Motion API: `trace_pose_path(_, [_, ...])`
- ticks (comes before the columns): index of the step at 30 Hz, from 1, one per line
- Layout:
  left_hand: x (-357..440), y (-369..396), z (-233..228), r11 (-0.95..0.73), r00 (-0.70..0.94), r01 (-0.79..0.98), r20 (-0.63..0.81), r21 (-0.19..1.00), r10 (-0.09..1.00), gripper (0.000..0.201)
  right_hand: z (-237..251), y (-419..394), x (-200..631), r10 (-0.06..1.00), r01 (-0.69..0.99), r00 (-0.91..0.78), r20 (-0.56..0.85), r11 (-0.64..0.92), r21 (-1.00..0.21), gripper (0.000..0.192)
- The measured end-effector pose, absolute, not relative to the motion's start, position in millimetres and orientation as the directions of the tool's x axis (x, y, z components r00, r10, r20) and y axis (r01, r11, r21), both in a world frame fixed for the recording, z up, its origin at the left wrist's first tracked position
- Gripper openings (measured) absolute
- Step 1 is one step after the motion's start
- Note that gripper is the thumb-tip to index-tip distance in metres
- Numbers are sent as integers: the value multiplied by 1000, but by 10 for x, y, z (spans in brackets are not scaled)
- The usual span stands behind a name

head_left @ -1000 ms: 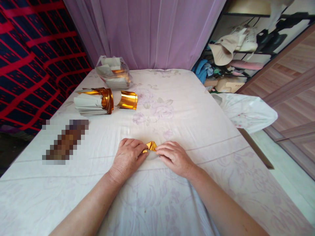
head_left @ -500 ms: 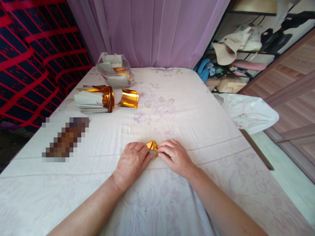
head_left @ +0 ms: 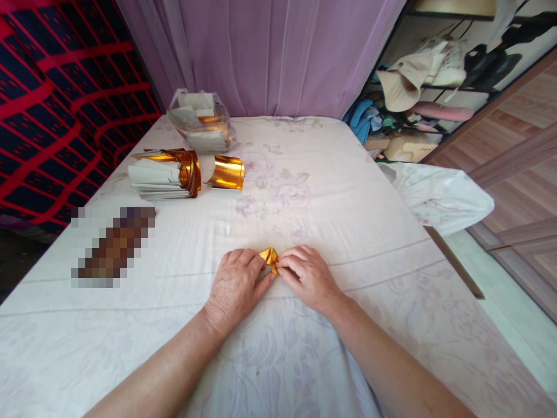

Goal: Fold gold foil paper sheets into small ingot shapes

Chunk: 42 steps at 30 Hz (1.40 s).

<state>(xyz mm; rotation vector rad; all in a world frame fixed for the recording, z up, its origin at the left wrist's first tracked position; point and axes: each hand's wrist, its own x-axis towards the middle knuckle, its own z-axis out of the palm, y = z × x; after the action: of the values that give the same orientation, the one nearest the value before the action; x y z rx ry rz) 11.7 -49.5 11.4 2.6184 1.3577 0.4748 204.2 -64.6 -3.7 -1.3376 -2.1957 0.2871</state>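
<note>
One tan cardboard box (head_left: 407,149), upper right: print too small to read. Small folded gold-foil paper piece (head_left: 269,255), centre of frame: shiny, sharply creased. Left hand (head_left: 237,278) and right hand (head_left: 310,277): fingers curled nearly together, pinching its two sides. Surface: white lilac-flowered cloth (head_left: 343,191). Purple curtain (head_left: 265,58), upper centre.
</note>
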Motion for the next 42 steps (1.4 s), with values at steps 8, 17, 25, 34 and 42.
trace_pose_path(8, [143, -489, 134, -559, 519, 779, 209, 283, 829, 19, -48, -656, 2017, 885, 776, -328, 330, 451, -441, 8])
trace_pose_path(17, [148, -500, 124, -557, 512, 785, 223, 271, 830, 21, -49, -659, 1996, 898, 791, -306, 315, 425, -440, 9])
trace_pose_path(25, [169, -497, 115, -539, 498, 796, 209, 276, 842, 18, -37, -662, 2019, 897, 771, -322, 301, 433, -467, 11])
trace_pose_path(34, [182, -493, 137, -518, 486, 807, 179, 284, 855, 19, -30, -671, 2003, 907, 778, -298, 297, 411, -475, 8])
trace_pose_path(42, [178, -497, 147, -512, 484, 809, 168, 288, 859, 17, -23, -662, 1983, 926, 782, -273, 261, 372, -500, 9])
